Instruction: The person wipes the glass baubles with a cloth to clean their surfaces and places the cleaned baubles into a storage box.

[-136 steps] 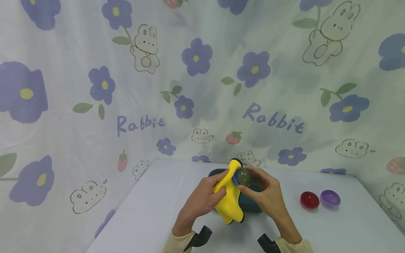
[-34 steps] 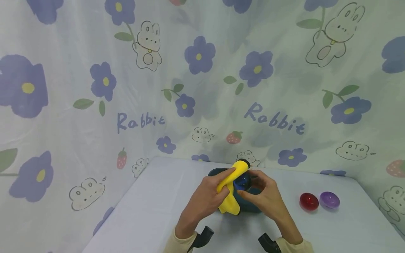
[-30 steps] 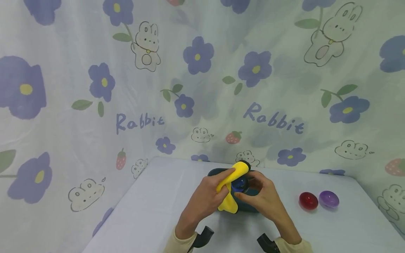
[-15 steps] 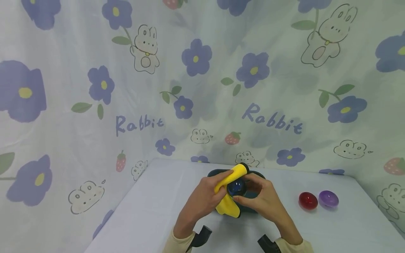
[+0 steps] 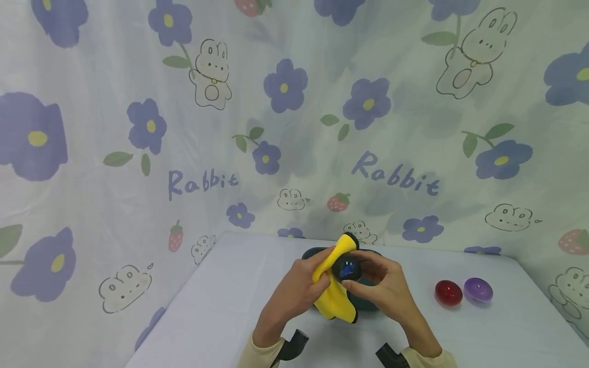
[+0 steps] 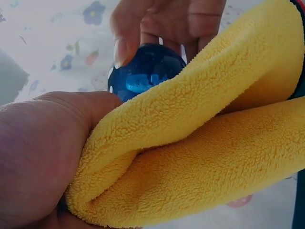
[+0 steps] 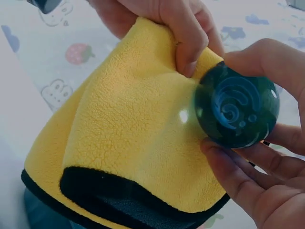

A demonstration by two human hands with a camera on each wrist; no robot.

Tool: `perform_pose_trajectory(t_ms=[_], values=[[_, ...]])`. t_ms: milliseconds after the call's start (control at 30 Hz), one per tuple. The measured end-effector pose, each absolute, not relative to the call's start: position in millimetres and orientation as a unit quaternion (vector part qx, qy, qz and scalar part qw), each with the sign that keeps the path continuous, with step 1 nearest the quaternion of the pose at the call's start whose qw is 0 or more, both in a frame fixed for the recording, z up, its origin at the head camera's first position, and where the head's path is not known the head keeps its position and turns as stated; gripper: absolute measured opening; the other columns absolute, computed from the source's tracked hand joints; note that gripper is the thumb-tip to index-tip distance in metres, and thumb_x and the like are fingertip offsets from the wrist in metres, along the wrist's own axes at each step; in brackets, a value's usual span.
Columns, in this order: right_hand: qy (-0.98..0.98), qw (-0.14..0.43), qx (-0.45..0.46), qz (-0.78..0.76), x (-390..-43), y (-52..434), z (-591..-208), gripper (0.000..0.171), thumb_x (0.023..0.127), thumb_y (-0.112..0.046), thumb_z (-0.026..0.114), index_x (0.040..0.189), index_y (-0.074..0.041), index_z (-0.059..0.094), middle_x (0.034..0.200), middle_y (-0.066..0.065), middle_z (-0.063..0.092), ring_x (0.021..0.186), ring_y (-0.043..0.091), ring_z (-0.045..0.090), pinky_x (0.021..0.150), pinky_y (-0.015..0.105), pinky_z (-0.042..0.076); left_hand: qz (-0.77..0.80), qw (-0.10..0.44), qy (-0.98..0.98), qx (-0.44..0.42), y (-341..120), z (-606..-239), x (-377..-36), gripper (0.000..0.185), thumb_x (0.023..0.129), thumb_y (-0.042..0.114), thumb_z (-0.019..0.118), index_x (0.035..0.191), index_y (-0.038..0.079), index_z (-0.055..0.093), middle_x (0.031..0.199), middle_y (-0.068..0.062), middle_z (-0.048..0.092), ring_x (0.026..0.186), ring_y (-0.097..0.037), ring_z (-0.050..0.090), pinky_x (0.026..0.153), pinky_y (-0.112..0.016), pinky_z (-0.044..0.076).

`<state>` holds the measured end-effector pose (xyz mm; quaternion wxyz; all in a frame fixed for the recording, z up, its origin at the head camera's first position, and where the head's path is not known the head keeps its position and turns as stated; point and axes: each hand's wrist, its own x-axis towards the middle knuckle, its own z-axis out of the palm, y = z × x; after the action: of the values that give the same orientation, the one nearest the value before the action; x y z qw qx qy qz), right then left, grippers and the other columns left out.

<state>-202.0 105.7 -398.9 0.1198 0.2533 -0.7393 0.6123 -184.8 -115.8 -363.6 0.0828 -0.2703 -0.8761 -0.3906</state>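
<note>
Left hand (image 5: 298, 283): I grip a fold of yellow cloth with curled fingers, my thumb near the ball.
Yellow cloth (image 5: 338, 305): bunched at my left grip, its black-edged lower end hanging free. It hangs lower than half a second ago, and its top end leans less to the right.
Tray (image 5: 366, 303): dark teal, behind the cloth and partly hidden by it.
Ball (image 5: 348, 267): held up between my two hands, just right of my left grip, with its left side at the cloth. It sits slightly up and right of where it was half a second ago; how hard it presses on the cloth I cannot tell.
Right hand (image 5: 391, 282): my thumb and fingertips are clamped on the ball from its right side.
Red ball (image 5: 448, 293): on the table, well apart from my hands, where it was before.
Purple ball (image 5: 478, 290): just beside the red one, likewise unmoved.
Left wrist view: the ball looks bright blue, its lower part covered by cloth.
Right wrist view: only here does a pale swirl with small round dots show in the ball.
</note>
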Motion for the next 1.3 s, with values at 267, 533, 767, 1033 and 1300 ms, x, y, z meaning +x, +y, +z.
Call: perform_pose_trajectory(t_ms=[267, 533, 767, 1033, 1300], values=[[-0.734, 0.144, 0.234, 0.622, -201, 102, -398, 0.055, 0.078, -0.005, 0.086, 0.13, -0.007, 0.066, 0.126, 0.014, 0.069, 0.1, 0.01, 0.072, 0.091, 0.021, 0.058, -0.391, 0.077, -0.877, -0.269, -116, -364, -185, 0.06, 0.095, 0.007, 0.055, 0.154, 0.008, 0.048, 0.099, -0.004, 0.069, 0.07, -0.003, 0.056, 0.068, -0.019, 0.053], [-0.733, 0.154, 0.219, 0.625, -205, 104, -397, 0.059, 0.078, -0.003, 0.086, 0.132, -0.007, 0.064, 0.134, 0.015, 0.064, 0.103, 0.007, 0.071, 0.091, 0.019, 0.057, -0.4, 0.064, -0.875, -0.265, -114, -363, -184, 0.061, 0.095, 0.008, 0.054, 0.156, 0.011, 0.046, 0.097, -0.004, 0.068, 0.069, -0.003, 0.056, 0.066, -0.019, 0.053], [-0.748, 0.156, 0.196, 0.615, -206, 106, -398, 0.063, 0.078, -0.007, 0.087, 0.135, -0.005, 0.062, 0.136, 0.011, 0.065, 0.107, 0.002, 0.07, 0.092, 0.019, 0.056, -0.399, 0.058, -0.878, -0.259, -114, -360, -179, 0.061, 0.095, 0.008, 0.054, 0.155, 0.009, 0.047, 0.1, -0.005, 0.069, 0.07, -0.003, 0.057, 0.068, -0.019, 0.053], [-0.79, 0.182, 0.172, 0.56, -207, 108, -403, 0.057, 0.081, -0.018, 0.088, 0.134, -0.014, 0.068, 0.123, 0.008, 0.074, 0.097, 0.009, 0.07, 0.088, 0.025, 0.058, -0.391, 0.077, -0.882, -0.249, -109, -358, -176, 0.057, 0.095, 0.008, 0.053, 0.152, 0.009, 0.052, 0.105, -0.006, 0.071, 0.075, -0.003, 0.058, 0.072, -0.018, 0.053], [-0.81, 0.142, 0.179, 0.541, -211, 109, -403, 0.06, 0.08, -0.022, 0.088, 0.135, -0.011, 0.066, 0.123, 0.009, 0.072, 0.095, 0.016, 0.072, 0.087, 0.025, 0.059, -0.379, 0.094, -0.888, -0.241, -105, -360, -176, 0.055, 0.096, 0.007, 0.052, 0.151, 0.011, 0.053, 0.112, -0.006, 0.071, 0.079, -0.006, 0.059, 0.075, -0.019, 0.054]])
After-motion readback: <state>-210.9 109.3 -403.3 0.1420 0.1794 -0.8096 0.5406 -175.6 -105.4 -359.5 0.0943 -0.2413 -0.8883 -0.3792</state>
